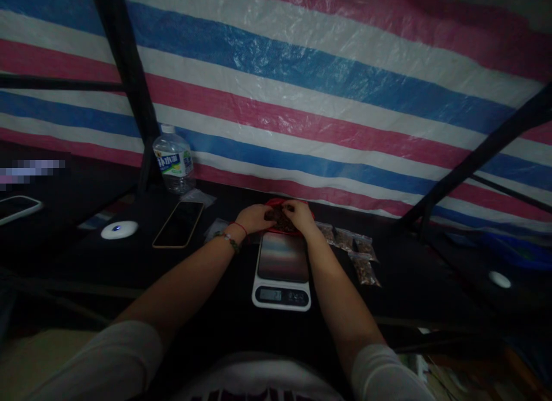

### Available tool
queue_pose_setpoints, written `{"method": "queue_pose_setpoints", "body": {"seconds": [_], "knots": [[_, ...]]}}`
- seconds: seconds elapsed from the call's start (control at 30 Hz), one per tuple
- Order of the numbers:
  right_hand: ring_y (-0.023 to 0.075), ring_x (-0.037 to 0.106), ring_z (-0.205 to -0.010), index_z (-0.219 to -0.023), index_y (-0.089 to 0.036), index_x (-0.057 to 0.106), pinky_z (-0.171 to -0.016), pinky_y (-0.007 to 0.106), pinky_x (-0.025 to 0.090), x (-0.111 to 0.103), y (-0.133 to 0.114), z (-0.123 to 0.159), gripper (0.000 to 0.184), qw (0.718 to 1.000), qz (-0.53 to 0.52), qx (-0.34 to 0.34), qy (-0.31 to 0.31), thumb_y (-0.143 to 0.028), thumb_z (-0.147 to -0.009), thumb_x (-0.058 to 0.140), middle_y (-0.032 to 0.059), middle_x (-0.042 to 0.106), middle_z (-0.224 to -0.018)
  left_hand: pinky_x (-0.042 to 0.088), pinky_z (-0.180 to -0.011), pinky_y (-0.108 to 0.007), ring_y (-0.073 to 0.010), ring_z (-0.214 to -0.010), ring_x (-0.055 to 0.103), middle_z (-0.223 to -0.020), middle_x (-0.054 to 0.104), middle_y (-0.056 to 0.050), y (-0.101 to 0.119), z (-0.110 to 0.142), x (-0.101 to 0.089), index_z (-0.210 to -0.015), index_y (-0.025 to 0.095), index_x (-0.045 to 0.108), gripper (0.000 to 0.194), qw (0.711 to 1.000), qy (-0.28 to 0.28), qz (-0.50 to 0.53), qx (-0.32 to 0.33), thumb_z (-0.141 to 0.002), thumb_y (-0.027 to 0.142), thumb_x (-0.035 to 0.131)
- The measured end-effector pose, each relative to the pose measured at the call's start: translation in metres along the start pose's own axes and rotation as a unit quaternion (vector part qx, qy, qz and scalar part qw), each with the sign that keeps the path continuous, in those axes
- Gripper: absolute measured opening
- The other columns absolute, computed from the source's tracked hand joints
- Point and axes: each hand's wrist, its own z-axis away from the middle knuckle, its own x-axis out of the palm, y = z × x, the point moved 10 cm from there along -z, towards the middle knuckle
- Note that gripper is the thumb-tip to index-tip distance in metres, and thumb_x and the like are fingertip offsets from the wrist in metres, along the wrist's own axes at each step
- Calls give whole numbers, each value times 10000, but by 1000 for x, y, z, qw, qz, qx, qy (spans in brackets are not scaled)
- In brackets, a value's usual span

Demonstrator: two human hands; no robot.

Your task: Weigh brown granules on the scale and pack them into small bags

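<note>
A red bag [268, 203] lies spread at the back of the black table, with dark brown dried bits [282, 221] heaped in it. My left hand [254, 218] is at the heap's left edge, fingers bent together and their tips partly hidden by the bits. From the right side my right hand [298, 213] reaches in, thumb and fingers curled in a pinch; whatever is between them is too small and dark to make out. Just in front stands a white digital scale [282, 268] with a shiny metal plate; its lit display is too blurred to read.
Several small zip bags of brown bits [364, 270] lie right of the scale. On the left are a phone [179, 224], a white oval device [119, 230], a plastic bottle [175, 159] and clear empty bags [197, 198]. Black frame bars [125, 61] and striped sheeting [302, 113] stand behind.
</note>
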Motion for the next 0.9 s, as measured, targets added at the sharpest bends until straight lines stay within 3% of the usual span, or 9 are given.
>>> {"method": "queue_pose_setpoints", "body": {"seconds": [0.1,0.23,0.37,0.57,0.73,0.9], "knots": [[188,637,-925,-957,-190,704,-886,315,465,-4,-14,-2,205,998,-41,-28,25,-152,-784,600,54,708,-983,480,-770,-274,-215,-907,646,-983,698,-38,4,-1,1,-989,255,674,349,1000,7,-1,13,-756,497,581],[185,627,-970,-999,-189,696,-899,311,461,5,-31,0,245,994,-85,-70,-12,-133,-779,603,59,698,-1032,481,-729,-268,-212,-877,651,-967,696,-48,5,-2,2,-983,237,665,372,1000,8,-4,14,-759,517,567],[175,618,-997,-1055,-190,676,-916,317,457,10,-36,3,277,986,-135,-91,-43,-139,-814,549,61,685,-1069,483,-717,-271,-217,-877,654,-982,694,-53,1,-4,4,-1017,240,650,383,1000,14,-12,-2,-761,510,561],[150,567,-1088,-1081,-186,656,-993,305,406,1,-45,4,400,983,-148,-105,-35,-29,-779,446,58,644,-1147,489,-741,-282,-231,-908,656,-1003,694,-61,-2,-3,3,-1060,239,628,409,999,26,-3,-26,-765,514,557],[162,571,-1064,-1013,-204,680,-963,319,421,-3,-41,4,370,988,-134,-77,-14,-44,-779,441,50,653,-1110,491,-756,-272,-229,-929,655,-1031,692,-54,0,0,-1,-1100,241,611,419,999,26,12,-42,-766,491,572],[176,628,-909,-943,-199,696,-864,302,463,-10,-7,1,196,997,-67,19,44,-190,-801,560,37,701,-947,490,-749,-276,-228,-908,661,-998,698,-46,-5,2,-4,-1096,247,597,407,997,27,4,-69,-763,480,578]]}}
